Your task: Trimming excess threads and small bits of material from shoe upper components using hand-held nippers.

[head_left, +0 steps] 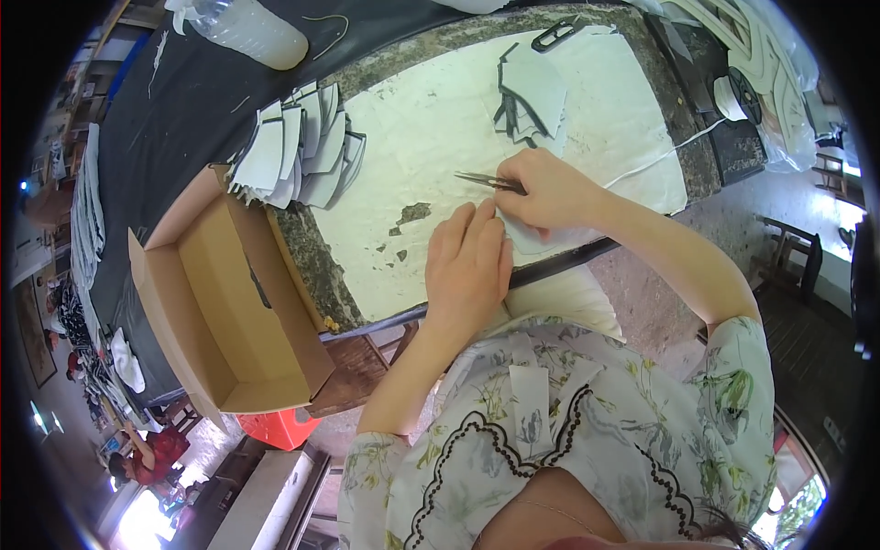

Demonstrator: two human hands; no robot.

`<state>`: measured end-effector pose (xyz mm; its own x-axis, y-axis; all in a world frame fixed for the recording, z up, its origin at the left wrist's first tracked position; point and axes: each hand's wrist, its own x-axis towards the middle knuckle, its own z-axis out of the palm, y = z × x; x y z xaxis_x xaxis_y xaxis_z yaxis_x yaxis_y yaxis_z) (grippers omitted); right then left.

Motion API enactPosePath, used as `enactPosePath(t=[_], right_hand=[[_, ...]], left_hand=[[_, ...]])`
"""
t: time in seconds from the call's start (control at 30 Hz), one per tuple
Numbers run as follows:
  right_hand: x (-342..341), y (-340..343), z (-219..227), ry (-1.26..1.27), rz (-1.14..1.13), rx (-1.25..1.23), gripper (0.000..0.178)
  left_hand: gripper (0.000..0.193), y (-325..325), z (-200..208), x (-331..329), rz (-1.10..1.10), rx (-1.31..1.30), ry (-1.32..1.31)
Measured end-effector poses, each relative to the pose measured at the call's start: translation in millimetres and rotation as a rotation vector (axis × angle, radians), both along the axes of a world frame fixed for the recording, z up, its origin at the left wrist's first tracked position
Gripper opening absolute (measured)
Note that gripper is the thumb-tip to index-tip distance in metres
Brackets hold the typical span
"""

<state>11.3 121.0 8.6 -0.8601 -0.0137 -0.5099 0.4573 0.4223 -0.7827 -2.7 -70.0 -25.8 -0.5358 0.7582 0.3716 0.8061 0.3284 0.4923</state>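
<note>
My right hand [548,191] is closed on small pointed snips [484,180], whose dark blades point left over the white work surface [385,137]. Flat beside it, my left hand [466,270] has its fingers stretched out. A pale grey cut piece [525,240] lies at the near table edge, partly hidden under both hands. Just beyond my right hand is a small fanned stack of grey pieces with dark edging [533,92]. A larger pile of similar pieces [302,147] sits at the left of the white surface.
An open cardboard box [234,302] stands at the left edge. A black-handled tool [555,35] lies at the far side. Far right are a thread spool [736,95] and plastic-wrapped pale parts [761,46]. A cloudy plastic bottle [247,32] lies far left. Another person [151,458] is in the background.
</note>
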Motion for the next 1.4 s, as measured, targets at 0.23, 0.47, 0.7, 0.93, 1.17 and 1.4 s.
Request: enactPosePath(t=[0.23,0.47,0.7,0.93,1.17,1.4], right_hand=[[5,26,9,-0.138,0.051,-0.187,0.020],[29,31,3,-0.132,-0.132,-0.199,0.020],[26,27,4,-0.103,-0.098,-0.175,0.022],[15,13,-3,0.065,-0.058,-0.055,0.020],[16,18,-4,-0.013,-0.173,-0.207,0.020],[28,22,-14,0.261,-0.126,0.131,0.023]], left_hand=[[0.028,-1,-5,6,-0.020,-0.158,0.229],[0.048,0,-4,10,0.040,-0.169,0.119],[0.046,-1,-8,11,0.053,-0.158,0.102],[0.044,0,-6,9,0.024,-0.170,0.119],[0.046,0,-7,10,0.033,-0.167,0.109],[0.054,4,-4,11,0.068,-0.142,-0.010]])
